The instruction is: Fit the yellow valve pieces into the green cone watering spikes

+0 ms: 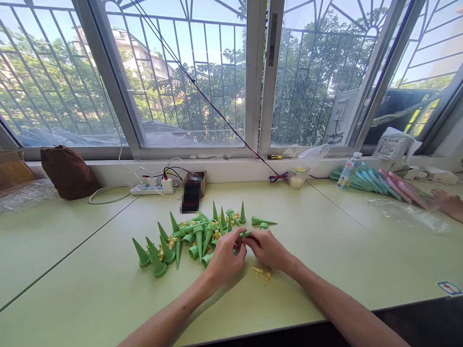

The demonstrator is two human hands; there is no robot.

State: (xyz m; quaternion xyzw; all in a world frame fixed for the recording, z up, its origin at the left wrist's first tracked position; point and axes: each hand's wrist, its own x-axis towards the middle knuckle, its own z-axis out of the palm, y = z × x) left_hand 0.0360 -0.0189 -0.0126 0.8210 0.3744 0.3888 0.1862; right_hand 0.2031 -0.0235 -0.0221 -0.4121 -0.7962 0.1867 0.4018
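Note:
Both my hands meet over the table, fingers closed around a small green plastic piece [246,233], mostly hidden by them. My left hand [227,254] grips it from the left, and my right hand [268,248] pinches it from the right. Beyond and left of my hands lies a heap of green plastic spikes [198,238], some standing point up, others on their sides. Small yellow plastic valves [171,241] are mixed among them. Two more yellow valves [257,271] lie just below my right hand. A single green spike [264,221] rests behind it.
A phone [191,195] leans on a small box near a power strip [152,188]. Along the sill side are a brown bag [69,172], a plastic cup [298,178], a bottle [349,171] and turquoise and pink packets [383,183]. Another person's hand [448,205] reaches in at right.

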